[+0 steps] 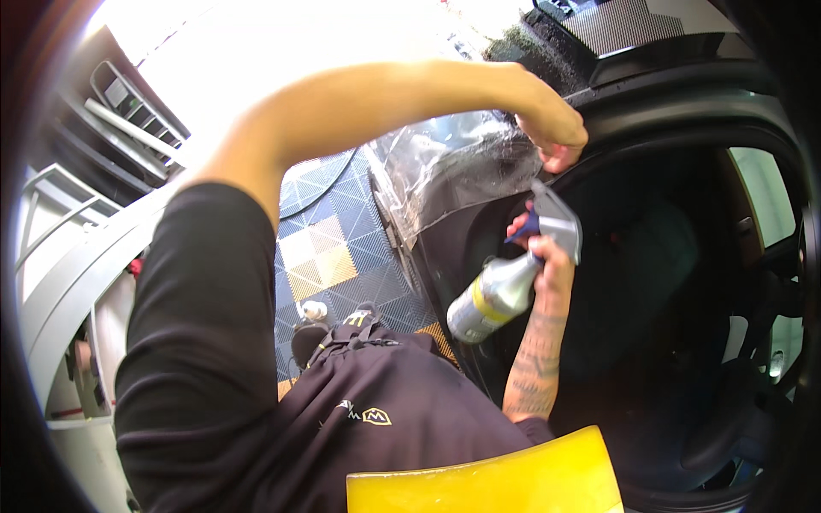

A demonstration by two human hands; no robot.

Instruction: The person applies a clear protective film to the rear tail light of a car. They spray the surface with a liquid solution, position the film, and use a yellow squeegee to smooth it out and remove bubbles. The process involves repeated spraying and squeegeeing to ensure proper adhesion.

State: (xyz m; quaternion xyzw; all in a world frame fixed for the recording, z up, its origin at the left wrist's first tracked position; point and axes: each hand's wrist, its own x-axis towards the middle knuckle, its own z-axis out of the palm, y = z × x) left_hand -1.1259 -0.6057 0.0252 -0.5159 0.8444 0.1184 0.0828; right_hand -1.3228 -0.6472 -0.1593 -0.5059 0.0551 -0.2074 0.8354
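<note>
My right hand (545, 261) grips a silver spray bottle (492, 295) with a yellow band and grey trigger head, its nozzle tilted up toward my left hand (556, 137). That left hand reaches across, fingers curled and pinched at the edge of a dark, wrinkled film (479, 184) along a black car door frame (658, 115). Crinkled clear plastic (402, 171) lies over the film's left part. A yellow curved plastic piece (483, 474) shows at the lower edge, in front of my dark apron.
The dark car interior (650, 282) fills the right side. A tiled grid floor (333, 214) shows below, with a small white object (312, 309) near my shoes. White panels and rails (81, 201) stand at the left. A striped grey panel (620, 30) is at the top.
</note>
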